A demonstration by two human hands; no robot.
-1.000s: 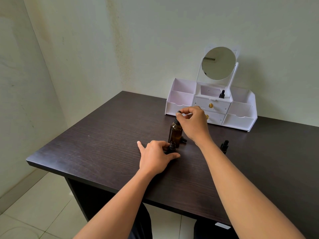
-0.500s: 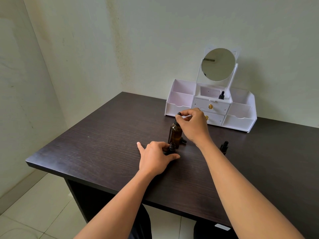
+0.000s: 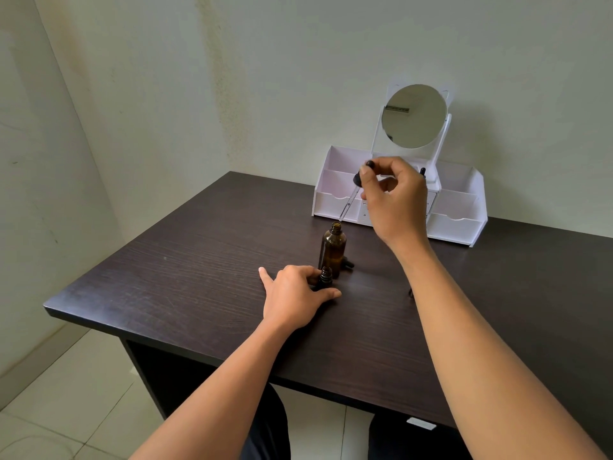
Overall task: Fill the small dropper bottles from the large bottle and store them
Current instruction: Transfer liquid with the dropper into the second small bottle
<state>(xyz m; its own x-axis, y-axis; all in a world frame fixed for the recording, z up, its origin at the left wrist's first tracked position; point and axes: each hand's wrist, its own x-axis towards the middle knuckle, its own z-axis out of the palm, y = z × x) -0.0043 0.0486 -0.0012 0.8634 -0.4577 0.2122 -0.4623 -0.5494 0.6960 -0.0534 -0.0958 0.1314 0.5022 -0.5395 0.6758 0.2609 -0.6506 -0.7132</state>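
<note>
The large amber bottle [image 3: 333, 248] stands uncapped in the middle of the dark table [image 3: 185, 280]. My right hand [image 3: 394, 200] pinches the black bulb of its dropper [image 3: 356, 184] above the bottle's mouth, with the glass tube slanting down and left and its tip clear of the neck. In front of the large bottle a small dark dropper bottle [image 3: 325, 276] stands open, and my left hand [image 3: 297, 293] grips it at the base on the table. A small black cap [image 3: 348, 262] lies just behind the large bottle. Another small bottle [image 3: 422, 172] stands in the white organiser.
A white organiser [image 3: 457, 224] with drawers, side compartments and a round mirror [image 3: 414, 116] stands against the back wall. A dark object [image 3: 410, 291] peeks out beside my right forearm. The table's left and front edges drop to a tiled floor.
My right hand has lifted the dropper out of the large bottle, from resting at its neck to well above it. My left hand has stayed on the small bottle.
</note>
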